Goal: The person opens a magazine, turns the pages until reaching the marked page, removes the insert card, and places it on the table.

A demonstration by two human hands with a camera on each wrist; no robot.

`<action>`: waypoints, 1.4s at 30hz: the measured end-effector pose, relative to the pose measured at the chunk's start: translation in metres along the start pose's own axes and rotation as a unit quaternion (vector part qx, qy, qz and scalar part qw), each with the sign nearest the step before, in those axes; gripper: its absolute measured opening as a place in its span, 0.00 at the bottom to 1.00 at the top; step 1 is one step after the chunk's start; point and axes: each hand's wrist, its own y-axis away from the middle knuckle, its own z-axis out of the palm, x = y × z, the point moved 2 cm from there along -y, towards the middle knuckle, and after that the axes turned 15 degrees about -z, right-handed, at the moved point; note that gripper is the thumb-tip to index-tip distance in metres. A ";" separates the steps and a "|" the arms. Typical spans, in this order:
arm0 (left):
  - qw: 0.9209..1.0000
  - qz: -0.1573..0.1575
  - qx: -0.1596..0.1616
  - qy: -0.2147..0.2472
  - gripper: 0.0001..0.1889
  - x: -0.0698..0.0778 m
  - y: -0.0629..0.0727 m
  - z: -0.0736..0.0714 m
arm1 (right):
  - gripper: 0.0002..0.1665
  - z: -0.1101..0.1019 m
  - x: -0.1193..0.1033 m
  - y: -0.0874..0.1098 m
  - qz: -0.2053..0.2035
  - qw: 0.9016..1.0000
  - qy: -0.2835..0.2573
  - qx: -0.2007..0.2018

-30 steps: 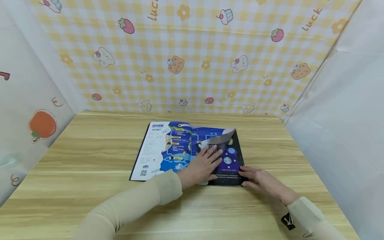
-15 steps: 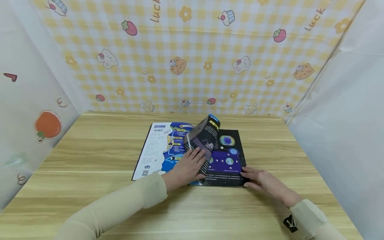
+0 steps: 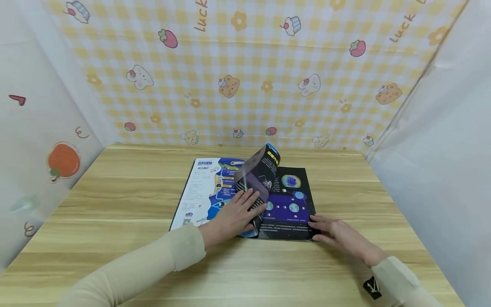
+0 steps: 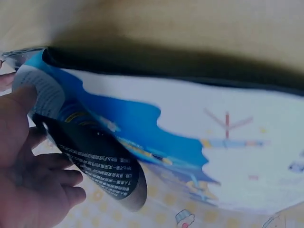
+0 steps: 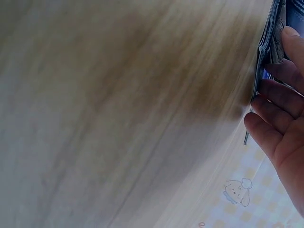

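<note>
An open picture book (image 3: 293, 228) with space pictures lies on the table, its left page white and blue. My left hand (image 3: 234, 215) lies against a dark page (image 3: 262, 172) that bows up and leans to the left, fingers stretched across it. In the left wrist view the thumb of the left hand (image 4: 28, 166) is near the blue lower part of the curling page, and the fingers lie beside its black side. My right hand (image 3: 337, 234) holds the book's lower right corner, thumb at the front edge, fingers along the side edge (image 5: 263, 47).
The wooden table (image 3: 126, 200) surrounds the book. A checked cloth (image 3: 253, 106) with cartoon prints hangs behind it, and pale sheets flank both sides. A black tag (image 3: 372, 288) shows by the right sleeve.
My left hand has moved left, pushing the lifted page from the right side over towards the spine, baring a black and purple page with planets. The right hand has stayed at the corner.
</note>
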 end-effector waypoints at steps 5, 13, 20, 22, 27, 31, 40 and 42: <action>0.999 0.003 -0.010 -0.034 0.29 -0.009 0.008 -0.011 | 0.21 0.001 0.000 0.001 -0.001 1.000 0.003 0.002; 0.996 0.003 0.036 -0.080 0.29 -0.030 0.026 -0.023 | 0.21 -0.001 0.000 0.000 -0.004 1.000 0.001 0.004; 0.989 0.015 0.107 -0.098 0.23 -0.032 0.035 -0.027 | 0.21 -0.001 0.001 0.001 0.002 1.000 0.008 0.006; 0.990 0.011 0.100 -0.102 0.23 -0.032 0.038 -0.028 | 0.21 -0.001 0.001 0.000 0.001 1.000 0.006 0.005; 0.995 -0.015 0.044 -0.085 0.25 -0.037 0.052 -0.021 | 0.21 0.000 0.000 0.000 0.000 1.000 0.004 0.001; 0.997 -0.036 0.004 -0.063 0.27 -0.045 0.067 -0.008 | 0.21 -0.001 0.000 0.000 -0.004 1.000 0.005 0.006; 0.995 -0.060 -0.058 0.052 0.34 -0.055 0.086 0.020 | 0.21 -0.001 0.000 -0.002 -0.016 1.000 0.010 0.008; 0.989 -0.071 -0.094 0.090 0.36 -0.057 0.086 0.026 | 0.21 0.000 0.001 -0.003 -0.016 1.000 0.011 0.009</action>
